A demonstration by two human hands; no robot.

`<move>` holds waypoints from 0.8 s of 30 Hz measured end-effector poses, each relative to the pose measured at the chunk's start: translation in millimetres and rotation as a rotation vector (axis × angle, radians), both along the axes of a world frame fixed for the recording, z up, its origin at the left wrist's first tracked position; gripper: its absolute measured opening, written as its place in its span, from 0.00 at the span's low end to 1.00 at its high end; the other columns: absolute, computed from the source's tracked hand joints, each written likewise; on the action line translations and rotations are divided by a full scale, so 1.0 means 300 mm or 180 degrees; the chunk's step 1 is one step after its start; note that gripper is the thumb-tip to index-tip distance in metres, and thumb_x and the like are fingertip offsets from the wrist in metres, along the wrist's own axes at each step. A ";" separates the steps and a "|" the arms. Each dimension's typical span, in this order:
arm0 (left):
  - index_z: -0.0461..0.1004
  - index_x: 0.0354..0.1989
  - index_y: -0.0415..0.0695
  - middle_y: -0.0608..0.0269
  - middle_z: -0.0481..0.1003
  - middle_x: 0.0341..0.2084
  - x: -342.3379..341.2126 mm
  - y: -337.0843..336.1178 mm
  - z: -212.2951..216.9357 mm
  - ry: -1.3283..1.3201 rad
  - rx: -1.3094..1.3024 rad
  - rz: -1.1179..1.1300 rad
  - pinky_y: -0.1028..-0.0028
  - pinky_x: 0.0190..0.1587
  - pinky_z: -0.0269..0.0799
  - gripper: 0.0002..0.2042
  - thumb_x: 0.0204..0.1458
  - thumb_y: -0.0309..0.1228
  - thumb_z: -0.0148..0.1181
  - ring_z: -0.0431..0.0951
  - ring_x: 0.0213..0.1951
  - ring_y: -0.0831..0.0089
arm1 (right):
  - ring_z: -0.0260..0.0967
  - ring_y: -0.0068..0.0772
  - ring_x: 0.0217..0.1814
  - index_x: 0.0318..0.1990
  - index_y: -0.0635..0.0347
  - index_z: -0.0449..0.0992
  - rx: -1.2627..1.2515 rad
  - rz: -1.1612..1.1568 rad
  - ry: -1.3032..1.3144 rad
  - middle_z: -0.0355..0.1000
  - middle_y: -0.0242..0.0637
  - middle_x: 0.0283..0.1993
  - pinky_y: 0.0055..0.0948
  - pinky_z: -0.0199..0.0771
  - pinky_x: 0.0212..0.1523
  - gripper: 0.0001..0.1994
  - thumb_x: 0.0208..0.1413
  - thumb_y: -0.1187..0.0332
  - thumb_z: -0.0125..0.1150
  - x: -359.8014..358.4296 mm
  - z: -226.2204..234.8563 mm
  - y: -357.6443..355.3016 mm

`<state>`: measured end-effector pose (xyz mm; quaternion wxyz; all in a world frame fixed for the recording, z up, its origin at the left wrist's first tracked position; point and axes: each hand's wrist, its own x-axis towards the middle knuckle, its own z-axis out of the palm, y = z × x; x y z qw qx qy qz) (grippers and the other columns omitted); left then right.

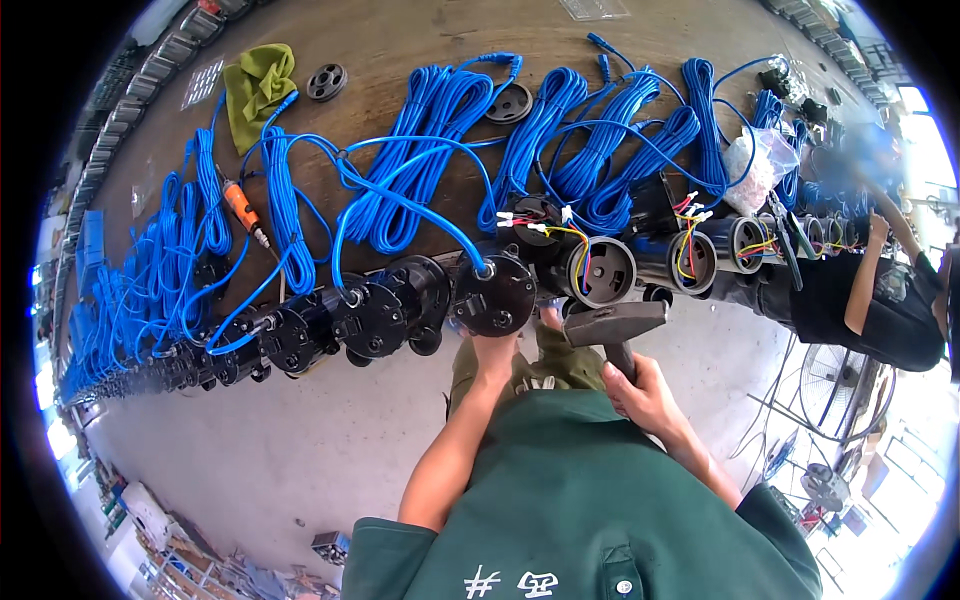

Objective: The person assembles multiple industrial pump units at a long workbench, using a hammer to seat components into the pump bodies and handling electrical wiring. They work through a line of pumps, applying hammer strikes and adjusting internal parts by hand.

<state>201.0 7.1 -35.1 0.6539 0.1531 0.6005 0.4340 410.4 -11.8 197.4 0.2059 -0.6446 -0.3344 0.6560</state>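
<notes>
My right hand (640, 395) is closed round the handle of a hammer (617, 323), its grey metal head raised level with the row of motors. The black round-capped motor (494, 292) in front of me has a blue cable coming out of its cap. Against its underside is my left hand (492, 350), its fingers mostly hidden by the motor. To the right, an uncapped black motor housing (602, 272) shows red, yellow and blue wires with white connectors. Another capped motor (372, 318) with a blue cable sits to the left.
Coiled blue cables (400, 170) lie along the brown table (420, 40). An orange-handled tool (240, 208), a green cloth (258, 90) and a black disc (327, 82) lie at the left. A clear bag (752, 175) lies at right. Another person (868, 300) works beyond, near a fan (835, 385).
</notes>
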 end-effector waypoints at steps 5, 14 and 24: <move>0.75 0.35 0.45 0.71 0.71 0.23 -0.023 0.004 0.004 -0.0196 -0.0518 -0.0116 0.82 0.17 0.50 0.09 0.51 0.24 0.71 0.62 0.17 0.85 | 0.55 0.13 0.23 0.31 0.60 0.67 0.0417 -0.0427 0.0670 0.61 0.23 0.22 0.21 0.55 0.22 0.23 0.73 0.50 0.51 0.031 0.094 0.064; 0.76 0.34 0.46 0.72 0.70 0.23 -0.046 -0.063 -0.143 0.0468 -0.0183 -0.0345 0.81 0.17 0.51 0.07 0.52 0.25 0.71 0.63 0.18 0.85 | 0.57 0.15 0.24 0.30 0.62 0.69 -0.0274 0.0012 0.0124 0.64 0.23 0.23 0.26 0.58 0.23 0.20 0.69 0.54 0.57 -0.027 -0.072 0.040; 0.77 0.48 0.43 0.71 0.76 0.33 -0.048 -0.067 -0.177 0.1352 0.0721 -0.0487 0.77 0.27 0.68 0.19 0.47 0.22 0.74 0.72 0.27 0.81 | 0.52 0.12 0.20 0.28 0.55 0.64 -0.0077 -0.0508 0.0454 0.58 0.20 0.20 0.20 0.53 0.20 0.22 0.71 0.52 0.57 -0.001 -0.001 0.031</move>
